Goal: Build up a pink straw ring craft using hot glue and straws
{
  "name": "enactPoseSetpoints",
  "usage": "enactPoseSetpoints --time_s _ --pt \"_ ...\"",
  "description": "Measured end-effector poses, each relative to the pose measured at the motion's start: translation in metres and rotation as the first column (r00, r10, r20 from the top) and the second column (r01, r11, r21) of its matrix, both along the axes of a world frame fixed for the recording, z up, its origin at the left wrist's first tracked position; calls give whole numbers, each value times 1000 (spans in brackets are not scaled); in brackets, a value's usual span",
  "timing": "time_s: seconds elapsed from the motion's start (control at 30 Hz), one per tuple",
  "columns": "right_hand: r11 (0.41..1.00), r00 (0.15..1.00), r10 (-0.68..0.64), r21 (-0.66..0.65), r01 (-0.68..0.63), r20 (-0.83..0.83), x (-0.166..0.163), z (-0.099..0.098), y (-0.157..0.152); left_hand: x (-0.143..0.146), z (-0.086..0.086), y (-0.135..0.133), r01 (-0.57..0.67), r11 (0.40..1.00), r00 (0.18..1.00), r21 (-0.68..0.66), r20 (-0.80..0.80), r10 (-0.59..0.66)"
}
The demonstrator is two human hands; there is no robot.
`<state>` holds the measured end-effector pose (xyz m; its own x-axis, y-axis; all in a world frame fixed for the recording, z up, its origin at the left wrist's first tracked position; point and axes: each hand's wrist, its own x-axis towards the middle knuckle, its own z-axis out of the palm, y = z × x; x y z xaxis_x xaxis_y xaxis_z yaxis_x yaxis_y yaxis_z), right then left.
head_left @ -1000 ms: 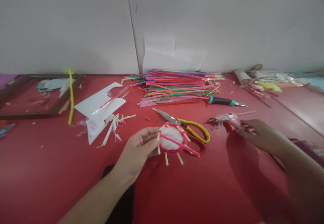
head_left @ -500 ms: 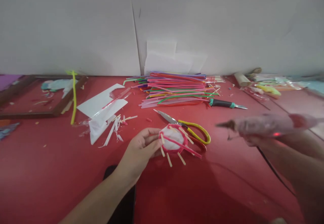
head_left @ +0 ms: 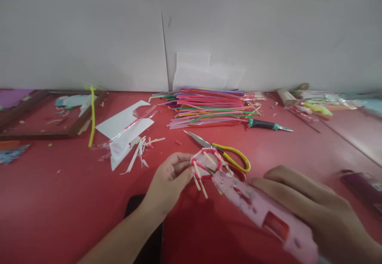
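Observation:
My left hand (head_left: 168, 180) pinches the left edge of a small round craft piece (head_left: 205, 161), white inside a pink straw ring with short wooden sticks poking out. My right hand (head_left: 322, 210) grips a pink hot glue gun (head_left: 262, 212). The gun's nozzle points up and left and reaches the craft piece's lower right edge. The red table (head_left: 59, 200) lies under both hands.
Yellow-handled scissors (head_left: 227, 154) lie just behind the craft piece. A pile of coloured straws (head_left: 209, 106) and a green-handled knife (head_left: 267, 125) sit further back. White paper scraps (head_left: 125, 130) lie to the left, a wooden frame (head_left: 44, 114) at far left, clutter at back right.
My right hand picked the glue gun up off the table, swung it in from the right and brought its nozzle down to the craft piece. My left hand stayed holding the piece.

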<state>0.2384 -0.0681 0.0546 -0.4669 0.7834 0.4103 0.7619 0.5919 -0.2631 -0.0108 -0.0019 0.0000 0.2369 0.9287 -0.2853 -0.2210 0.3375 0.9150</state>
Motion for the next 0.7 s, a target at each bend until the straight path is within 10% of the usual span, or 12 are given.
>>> enactPoseSetpoints --time_s 0.47,0.7 --pt "974 988 -94 216 65 126 -22 -3 -4 2 2 -2 -62 995 993 78 -91 69" --pt "990 977 -137 -44 131 -164 -10 -7 -8 2 0 -1 -146 989 989 23 -11 146"
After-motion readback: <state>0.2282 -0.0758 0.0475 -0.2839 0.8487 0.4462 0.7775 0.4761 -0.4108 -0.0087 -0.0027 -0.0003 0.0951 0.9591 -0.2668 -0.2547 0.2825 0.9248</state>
